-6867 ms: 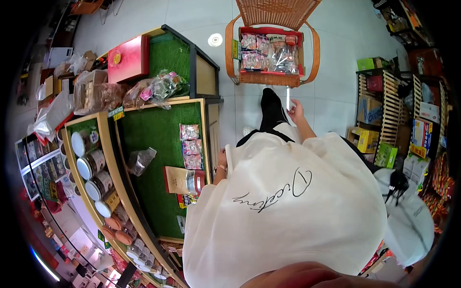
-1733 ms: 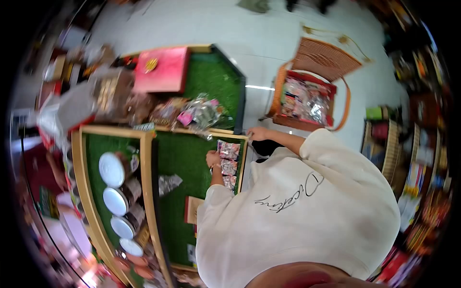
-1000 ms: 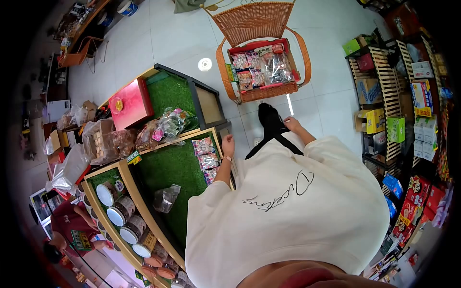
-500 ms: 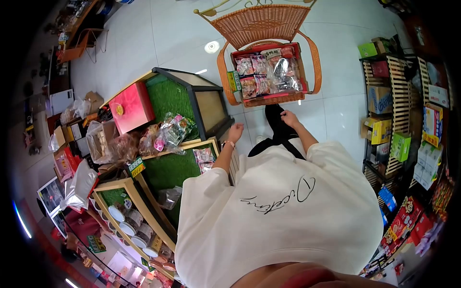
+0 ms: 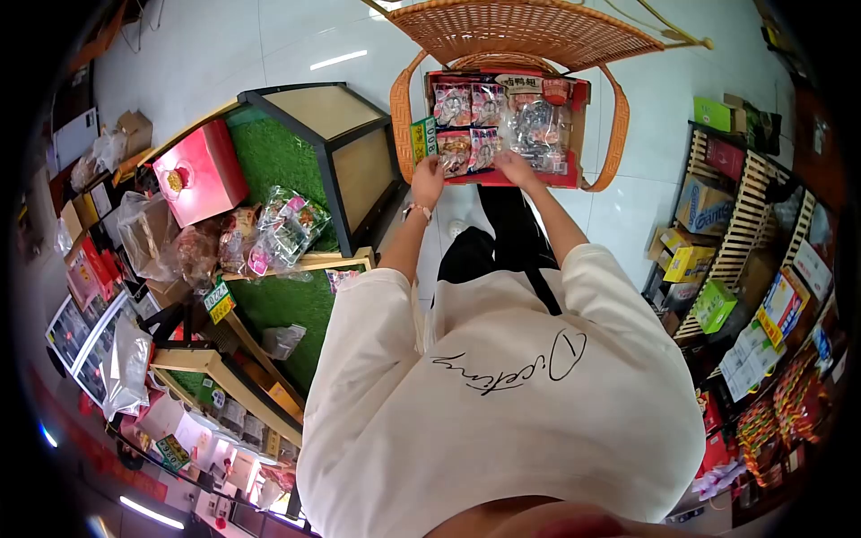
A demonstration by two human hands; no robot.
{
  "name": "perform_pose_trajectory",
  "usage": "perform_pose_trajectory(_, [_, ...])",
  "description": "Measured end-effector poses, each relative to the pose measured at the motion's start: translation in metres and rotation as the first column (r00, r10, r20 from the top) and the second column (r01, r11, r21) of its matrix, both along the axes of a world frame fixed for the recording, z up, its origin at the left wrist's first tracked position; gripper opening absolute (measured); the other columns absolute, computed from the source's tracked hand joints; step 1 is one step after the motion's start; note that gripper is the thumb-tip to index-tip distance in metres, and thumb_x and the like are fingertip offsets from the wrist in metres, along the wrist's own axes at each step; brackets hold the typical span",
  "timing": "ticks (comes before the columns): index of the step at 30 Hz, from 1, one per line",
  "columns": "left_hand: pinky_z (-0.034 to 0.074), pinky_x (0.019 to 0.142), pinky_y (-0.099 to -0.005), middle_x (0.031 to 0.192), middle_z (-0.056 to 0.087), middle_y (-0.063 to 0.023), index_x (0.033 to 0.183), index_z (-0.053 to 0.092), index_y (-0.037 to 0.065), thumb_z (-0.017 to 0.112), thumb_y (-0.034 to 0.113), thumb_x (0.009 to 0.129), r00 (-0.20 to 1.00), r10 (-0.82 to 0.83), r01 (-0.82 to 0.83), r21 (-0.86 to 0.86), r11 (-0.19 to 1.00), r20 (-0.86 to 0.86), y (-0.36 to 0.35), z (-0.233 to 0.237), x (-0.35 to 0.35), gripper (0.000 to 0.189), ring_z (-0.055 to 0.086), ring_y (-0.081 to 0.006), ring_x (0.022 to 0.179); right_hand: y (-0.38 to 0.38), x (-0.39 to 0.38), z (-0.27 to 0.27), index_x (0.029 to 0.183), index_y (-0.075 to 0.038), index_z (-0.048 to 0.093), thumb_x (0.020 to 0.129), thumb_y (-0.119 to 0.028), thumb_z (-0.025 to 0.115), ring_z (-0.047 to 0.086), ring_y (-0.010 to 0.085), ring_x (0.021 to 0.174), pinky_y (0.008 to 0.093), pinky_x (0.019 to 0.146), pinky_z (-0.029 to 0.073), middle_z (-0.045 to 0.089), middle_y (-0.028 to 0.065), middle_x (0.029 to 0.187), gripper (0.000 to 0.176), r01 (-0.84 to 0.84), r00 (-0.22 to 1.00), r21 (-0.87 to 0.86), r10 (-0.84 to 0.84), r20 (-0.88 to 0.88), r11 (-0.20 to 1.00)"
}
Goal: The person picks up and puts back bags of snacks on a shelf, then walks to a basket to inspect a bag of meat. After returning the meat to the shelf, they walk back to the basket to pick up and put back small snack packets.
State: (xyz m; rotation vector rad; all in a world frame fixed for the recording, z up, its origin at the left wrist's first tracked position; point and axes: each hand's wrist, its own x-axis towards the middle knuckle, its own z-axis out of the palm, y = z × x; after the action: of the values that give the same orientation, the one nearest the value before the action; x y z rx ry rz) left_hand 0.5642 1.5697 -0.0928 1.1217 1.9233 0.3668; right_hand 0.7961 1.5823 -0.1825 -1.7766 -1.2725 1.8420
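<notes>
A wicker chair (image 5: 613,134) stands in front of me, with a red box (image 5: 583,94) of packaged food on its seat. Small pink and white packets (image 5: 452,106) fill the box's left side, and larger clear packs (image 5: 538,130) lie on the right. My left hand (image 5: 428,177) is at the box's near left corner, below a green and yellow price card (image 5: 423,142); its fingers are bent and what they grip is too small to tell. My right hand (image 5: 514,167) is at the near edge by the lower packets, fingers partly hidden.
On the left, a display stand (image 5: 354,184) with green turf holds a pink box (image 5: 199,172) and bagged goods (image 5: 291,224). Wooden slatted shelves (image 5: 743,211) with cartons stand on the right. Pale floor tiles (image 5: 296,40) surround the chair.
The chair and box appear nearer. Both hands have reached forward from in front of my body to the box's near edge.
</notes>
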Motion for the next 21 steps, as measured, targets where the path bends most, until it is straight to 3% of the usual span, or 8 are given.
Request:
perform_pose_trajectory(2, [0.046, 0.074, -0.0309, 0.089, 0.062, -0.0123, 0.105, 0.055, -0.001, 0.054, 0.015, 0.081, 0.984, 0.109, -0.108, -0.012, 0.994, 0.144, 0.009, -0.015, 0.004, 0.029, 0.060, -0.0230, 0.082, 0.011, -0.013, -0.026, 0.110, -0.001, 0.048, 0.082, -0.014, 0.056, 0.057, 0.0172, 0.080, 0.0291, 0.072, 0.047, 0.060, 0.0117, 0.090, 0.031, 0.045, 0.997, -0.033, -0.047, -0.060, 0.998])
perform_pose_trajectory(5, [0.045, 0.076, -0.0294, 0.095, 0.060, -0.0117, 0.111, 0.051, -0.004, 0.054, 0.012, 0.080, 0.959, 0.141, -0.146, 0.001, 0.989, 0.244, 0.011, -0.051, 0.016, 0.035, 0.058, -0.0208, 0.085, 0.039, -0.037, 0.001, 0.118, -0.001, 0.039, 0.080, -0.011, 0.057, 0.057, 0.0170, 0.081, 0.0291, 0.072, 0.046, 0.058, 0.0126, 0.097, 0.043, 0.185, 0.981, 0.131, -0.175, -0.083, 0.974])
perform_pose_trajectory(6, [0.045, 0.076, -0.0289, 0.097, 0.059, -0.0117, 0.113, 0.049, -0.004, 0.054, 0.010, 0.079, 0.958, 0.128, -0.137, 0.020, 0.990, 0.259, 0.015, -0.063, 0.020, 0.037, 0.057, -0.0202, 0.087, 0.055, -0.043, 0.014, 0.122, -0.002, 0.032, 0.075, -0.009, 0.063, 0.055, 0.0247, 0.094, 0.0335, 0.083, 0.043, 0.053, 0.0146, 0.105, 0.057, 0.281, 0.950, -0.043, -0.284, -0.131, 0.959])
perform_pose_trajectory(10, [0.043, 0.081, -0.0285, 0.108, 0.053, -0.0147, 0.122, 0.040, -0.004, 0.056, 0.009, 0.078, 0.991, 0.090, -0.104, 0.157, 0.982, 0.096, 0.040, -0.078, 0.032, 0.048, 0.054, -0.0195, 0.093, 0.088, -0.059, 0.002, 0.122, -0.001, 0.029, 0.071, -0.007, 0.066, 0.048, 0.0248, 0.104, 0.0337, 0.089, 0.040, 0.046, 0.0171, 0.116, 0.064, 0.206, 0.975, 0.252, -0.177, -0.131, 0.945])
perform_pose_trajectory(13, [0.042, 0.083, -0.0291, 0.109, 0.053, -0.0153, 0.124, 0.036, -0.005, 0.057, 0.008, 0.077, 0.957, 0.149, -0.170, 0.066, 0.983, 0.249, 0.069, -0.076, 0.030, 0.053, 0.052, -0.0201, 0.097, 0.106, -0.076, -0.003, 0.124, -0.001, 0.023, 0.070, -0.006, 0.067, 0.048, 0.0243, 0.103, 0.0329, 0.085, 0.042, 0.044, 0.0199, 0.117, 0.071, 0.273, 0.947, 0.042, -0.261, -0.184, 0.961])
perform_pose_trajectory(14, [0.042, 0.084, -0.0297, 0.116, 0.048, -0.0174, 0.129, 0.029, -0.005, 0.057, 0.008, 0.078, 0.894, 0.262, -0.217, -0.160, 0.963, 0.364, 0.080, -0.064, 0.029, 0.059, 0.049, -0.0209, 0.103, 0.116, -0.080, 0.009, 0.126, -0.001, 0.017, 0.069, -0.005, 0.069, 0.047, 0.0229, 0.103, 0.0315, 0.080, 0.045, 0.042, 0.0235, 0.119, 0.077, 0.386, 0.869, -0.127, -0.406, -0.283, 0.914])
perform_pose_trajectory(17, [0.042, 0.082, -0.0296, 0.116, 0.050, -0.0203, 0.131, 0.026, -0.002, 0.056, 0.010, 0.079, 0.814, 0.386, -0.402, -0.059, 0.914, 0.433, 0.090, -0.060, 0.043, 0.062, 0.052, -0.0213, 0.099, 0.119, -0.090, 0.009, 0.128, 0.000, 0.013, 0.072, -0.008, 0.068, 0.050, 0.0220, 0.102, 0.0299, 0.082, 0.045, 0.043, 0.0249, 0.120, 0.079, 0.416, 0.834, -0.185, -0.455, -0.312, 0.890])
perform_pose_trajectory(21, [0.043, 0.077, -0.0273, 0.101, 0.055, -0.0111, 0.134, 0.020, 0.002, 0.052, 0.006, 0.080, 0.819, 0.286, -0.303, -0.048, 0.952, 0.497, 0.073, -0.070, 0.048, 0.063, 0.053, -0.0163, 0.089, 0.107, -0.095, -0.018, 0.129, -0.001, 0.010, 0.074, -0.006, 0.066, 0.056, 0.0215, 0.092, 0.0300, 0.074, 0.048, 0.055, 0.0206, 0.104, 0.078, 0.201, 0.966, 0.063, -0.188, -0.178, 0.978])
